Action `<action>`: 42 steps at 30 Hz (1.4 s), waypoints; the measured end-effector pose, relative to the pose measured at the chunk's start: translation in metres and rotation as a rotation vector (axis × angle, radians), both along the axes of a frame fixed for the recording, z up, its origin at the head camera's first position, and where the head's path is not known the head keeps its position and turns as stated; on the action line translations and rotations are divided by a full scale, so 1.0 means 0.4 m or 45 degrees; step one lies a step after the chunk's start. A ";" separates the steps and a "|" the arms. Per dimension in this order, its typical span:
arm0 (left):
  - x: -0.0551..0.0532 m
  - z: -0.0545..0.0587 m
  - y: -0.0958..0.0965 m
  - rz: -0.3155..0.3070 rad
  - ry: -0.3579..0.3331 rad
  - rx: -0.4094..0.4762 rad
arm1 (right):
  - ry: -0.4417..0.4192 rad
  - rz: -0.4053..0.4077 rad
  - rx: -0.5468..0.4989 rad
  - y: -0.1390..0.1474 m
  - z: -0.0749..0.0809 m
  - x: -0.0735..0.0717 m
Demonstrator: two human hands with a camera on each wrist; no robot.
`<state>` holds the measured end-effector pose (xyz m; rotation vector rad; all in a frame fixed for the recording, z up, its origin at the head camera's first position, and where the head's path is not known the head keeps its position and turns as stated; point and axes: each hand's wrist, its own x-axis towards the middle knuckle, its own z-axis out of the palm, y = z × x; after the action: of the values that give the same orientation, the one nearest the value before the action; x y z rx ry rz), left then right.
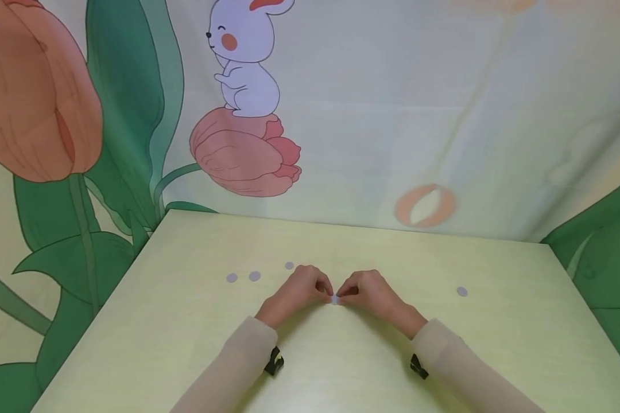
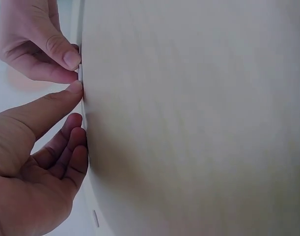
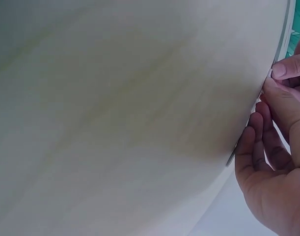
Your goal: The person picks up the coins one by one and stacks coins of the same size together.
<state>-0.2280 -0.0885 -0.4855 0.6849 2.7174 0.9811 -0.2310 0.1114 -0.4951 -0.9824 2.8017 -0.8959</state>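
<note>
Both hands meet over the middle of the table, with a small flat pale-lilac disc (image 1: 334,299) between their fingertips. My left hand (image 1: 303,287) pinches its left edge with curled fingers. Opposite, my right hand (image 1: 374,294) grips the right edge in the same way. Seen from the left wrist, the disc (image 2: 80,73) is just a thin edge at the tabletop, between the left thumb (image 2: 75,87) and the fingers of the right hand (image 2: 39,46). The fingertips cover much of the disc. The right wrist view shows the right hand (image 3: 277,169) low against the table, with the left fingers beside it.
Similar lilac discs lie flat on the pale yellow table (image 1: 186,344): a left disc (image 1: 232,277), one beside it (image 1: 255,276), another farther back (image 1: 289,265) and one at the right (image 1: 462,291). A printed cloth (image 1: 351,115) hangs behind the table.
</note>
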 end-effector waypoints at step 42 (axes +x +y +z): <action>-0.005 0.073 -0.252 0.282 0.061 -0.001 | -0.169 -0.045 -0.024 0.000 0.004 0.005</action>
<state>-0.2302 -0.1892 -0.4565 0.4182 2.8823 1.0213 -0.2291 0.1113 -0.4936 -0.8442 2.7127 -0.9561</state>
